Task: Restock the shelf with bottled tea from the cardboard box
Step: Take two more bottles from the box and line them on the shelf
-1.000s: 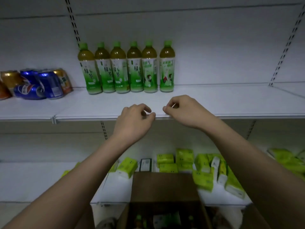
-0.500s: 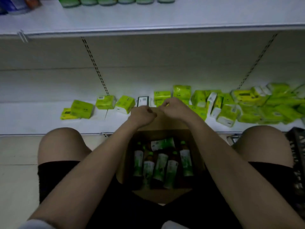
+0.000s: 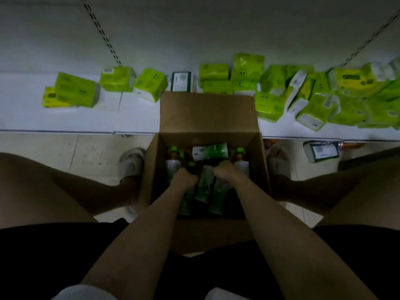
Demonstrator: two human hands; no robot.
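A brown corrugated cardboard box stands open on the pale tiled floor between the person's knees, its far flap upright against the edge of the low white shelf. Inside it stand bottled teas: round plastic bottles with green caps, amber liquid at the shoulders and glossy green-and-white label wraps. One bottle lies on its side across the tops of the others at the far end.

Both hands are down inside the box. The left hand is curled over the top of a bottle near the middle, the fingers closed; whether its grip truly holds the bottle cannot be told in the dim light. The right hand is likewise clenched over the neck of a neighbouring bottle, whose label shows just below the knuckles.

On the shelf behind the box lie soft rectangular tissue packs in lime-green film, some flat, some tipped on edge. A grey slipper shows left of the box.
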